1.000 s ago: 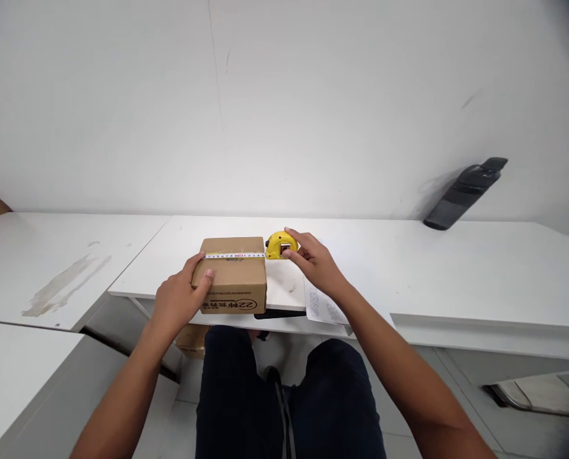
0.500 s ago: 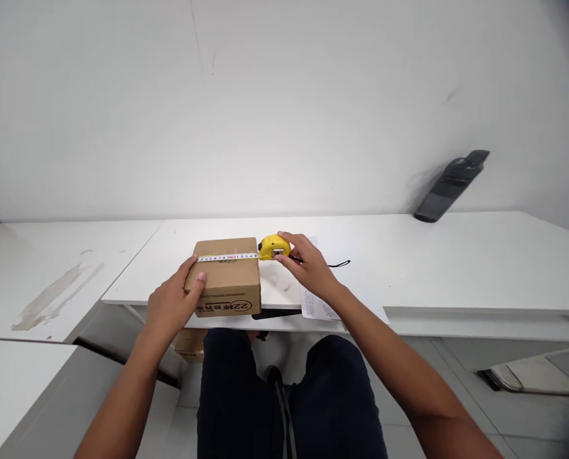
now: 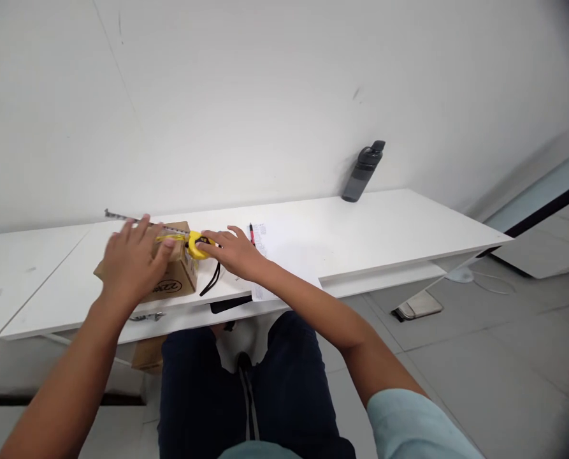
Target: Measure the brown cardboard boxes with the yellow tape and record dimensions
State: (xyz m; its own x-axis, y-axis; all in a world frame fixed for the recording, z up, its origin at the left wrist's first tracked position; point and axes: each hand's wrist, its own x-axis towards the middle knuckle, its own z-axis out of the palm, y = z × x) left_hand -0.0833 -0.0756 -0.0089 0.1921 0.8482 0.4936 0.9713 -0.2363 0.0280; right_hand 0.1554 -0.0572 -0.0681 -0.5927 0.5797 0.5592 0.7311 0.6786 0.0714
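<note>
A small cardboard box (image 3: 174, 284) with printed writing on its front sits near the front edge of the white desk (image 3: 360, 236). My left hand (image 3: 131, 261) lies over the top of the box, fingers stretched out, and seems to press the tape blade. A yellow tape measure (image 3: 195, 245) rests at the box's right edge, its blade (image 3: 122, 217) running left past the box. My right hand (image 3: 231, 252) is curled on the tape measure's case. A black strap (image 3: 212, 280) hangs from it.
A red pen (image 3: 252, 233) and a printed paper sheet (image 3: 269, 248) lie right of my right hand. A dark water bottle (image 3: 363, 172) stands at the back against the wall. Another white desk (image 3: 7, 255) adjoins on the left. A brown box (image 3: 148, 354) sits under the desk.
The view has swung to the right. My left hand went from the box's left side onto its top. The tape blade now reaches well beyond the box's left edge.
</note>
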